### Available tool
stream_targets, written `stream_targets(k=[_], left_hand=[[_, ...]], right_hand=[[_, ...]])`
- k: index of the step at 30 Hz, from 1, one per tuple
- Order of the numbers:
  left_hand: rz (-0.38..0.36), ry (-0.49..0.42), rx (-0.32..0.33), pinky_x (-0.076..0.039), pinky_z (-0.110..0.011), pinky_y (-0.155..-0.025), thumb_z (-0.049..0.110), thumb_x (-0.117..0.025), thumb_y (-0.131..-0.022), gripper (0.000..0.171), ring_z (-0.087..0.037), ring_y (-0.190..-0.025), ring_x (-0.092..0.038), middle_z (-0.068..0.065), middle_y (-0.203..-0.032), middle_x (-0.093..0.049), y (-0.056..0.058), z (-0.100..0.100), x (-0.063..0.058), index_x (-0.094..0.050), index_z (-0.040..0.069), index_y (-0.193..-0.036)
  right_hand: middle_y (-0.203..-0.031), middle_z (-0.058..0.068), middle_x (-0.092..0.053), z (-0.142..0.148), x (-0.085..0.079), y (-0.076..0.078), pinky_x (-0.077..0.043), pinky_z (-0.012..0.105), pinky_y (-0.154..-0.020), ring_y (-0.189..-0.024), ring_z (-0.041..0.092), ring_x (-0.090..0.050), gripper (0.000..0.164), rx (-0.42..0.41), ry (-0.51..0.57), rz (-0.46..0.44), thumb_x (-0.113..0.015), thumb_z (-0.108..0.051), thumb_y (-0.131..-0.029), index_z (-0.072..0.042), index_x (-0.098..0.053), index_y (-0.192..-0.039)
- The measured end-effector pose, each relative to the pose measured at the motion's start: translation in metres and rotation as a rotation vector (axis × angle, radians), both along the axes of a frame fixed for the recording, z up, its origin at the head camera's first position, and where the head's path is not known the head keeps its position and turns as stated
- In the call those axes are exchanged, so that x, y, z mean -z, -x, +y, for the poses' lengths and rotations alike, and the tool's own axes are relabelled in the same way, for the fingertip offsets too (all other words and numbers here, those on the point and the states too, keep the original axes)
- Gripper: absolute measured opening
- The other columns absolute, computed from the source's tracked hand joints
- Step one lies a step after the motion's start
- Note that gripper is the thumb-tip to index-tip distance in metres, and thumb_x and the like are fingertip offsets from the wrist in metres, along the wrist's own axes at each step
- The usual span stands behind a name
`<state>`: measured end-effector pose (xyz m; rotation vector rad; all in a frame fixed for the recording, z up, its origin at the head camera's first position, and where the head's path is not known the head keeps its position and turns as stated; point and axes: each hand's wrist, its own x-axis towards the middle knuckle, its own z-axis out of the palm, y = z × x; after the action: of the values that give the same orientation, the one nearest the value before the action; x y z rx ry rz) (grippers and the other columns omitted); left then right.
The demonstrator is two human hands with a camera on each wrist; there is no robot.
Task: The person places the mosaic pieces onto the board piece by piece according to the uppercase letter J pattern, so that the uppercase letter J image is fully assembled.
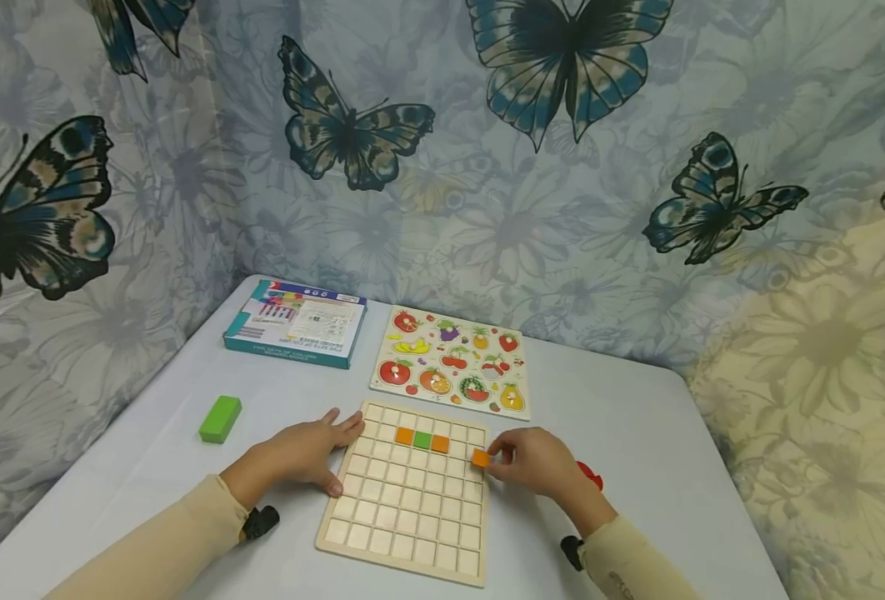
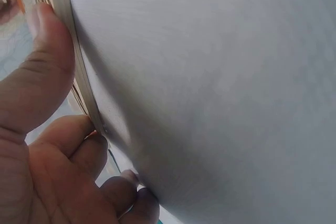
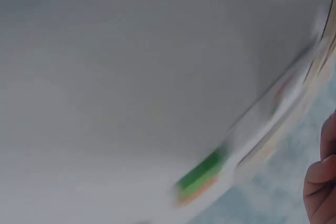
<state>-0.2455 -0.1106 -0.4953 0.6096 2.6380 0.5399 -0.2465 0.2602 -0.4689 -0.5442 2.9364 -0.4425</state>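
A light wooden grid board [image 1: 405, 525] lies on the white table. Two orange tiles [image 1: 405, 436] and a green tile [image 1: 422, 440] between them sit side by side in one of its upper rows. My left hand [image 1: 303, 450] rests along the board's left edge, fingers spread; in the left wrist view the thumb [image 2: 50, 51] lies against that edge. At the board's right edge, my right hand [image 1: 536, 460] pinches another orange square tile [image 1: 481, 458] between thumb and fingertips, over the right-hand column. The right wrist view catches only the curled fingers [image 3: 323, 182] of this hand.
A fruit puzzle board [image 1: 453, 362] lies behind the grid board, with a flat teal-and-white box [image 1: 296, 323] to its left. A green block [image 1: 220, 419] is at the left. Something red [image 1: 591, 475] shows partly behind my right wrist. A butterfly-patterned cloth [image 1: 442, 233] hangs behind the table.
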Motion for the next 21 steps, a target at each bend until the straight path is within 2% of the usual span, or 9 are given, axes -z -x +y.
stream_targets(k=[4,8,13,21], left_hand=[[-0.009,-0.018,-0.005,-0.032,-0.058,-0.105,0.04,-0.089,-0.059,0.109,-0.032,-0.147,-0.014,0.008,-0.159,-0.025,-0.001,0.002,0.001,-0.036,0.02,-0.153],[-0.006,-0.013,-0.014,-0.033,-0.058,-0.105,0.041,-0.089,-0.058,0.11,-0.032,-0.146,-0.015,0.009,-0.159,-0.025,-0.002,0.002,0.004,-0.036,0.022,-0.153],[0.003,-0.012,-0.01,-0.033,-0.058,-0.104,0.041,-0.089,-0.059,0.109,-0.033,-0.146,-0.016,0.008,-0.159,-0.026,-0.003,0.002,0.003,-0.037,0.021,-0.153],[0.0,-0.012,-0.008,-0.032,-0.058,-0.106,0.039,-0.089,-0.059,0.109,-0.033,-0.147,-0.015,0.007,-0.159,-0.026,-0.002,0.001,-0.002,-0.037,0.019,-0.153]], right_hand=[[-0.065,-0.015,-0.052,-0.04,0.001,0.007,-0.041,0.026,-0.054,-0.058,0.006,-0.047,0.022,-0.095,-0.016,-0.01,-0.077,-0.04,-0.079,-0.021,-0.072,-0.088],[-0.064,-0.015,-0.052,-0.066,0.004,0.009,-0.041,0.025,-0.055,-0.059,0.005,-0.047,0.021,-0.167,-0.039,0.004,-0.077,-0.04,-0.079,-0.02,-0.07,-0.083],[-0.063,-0.016,-0.05,-0.079,0.008,0.009,-0.041,0.023,-0.056,-0.059,0.004,-0.046,0.019,-0.214,-0.058,0.043,-0.078,-0.036,-0.08,-0.02,-0.069,-0.081],[-0.066,-0.018,-0.052,-0.084,0.007,0.007,-0.043,0.023,-0.058,-0.061,0.004,-0.048,0.025,-0.231,-0.073,0.078,-0.079,-0.042,-0.08,-0.019,-0.075,-0.09]])
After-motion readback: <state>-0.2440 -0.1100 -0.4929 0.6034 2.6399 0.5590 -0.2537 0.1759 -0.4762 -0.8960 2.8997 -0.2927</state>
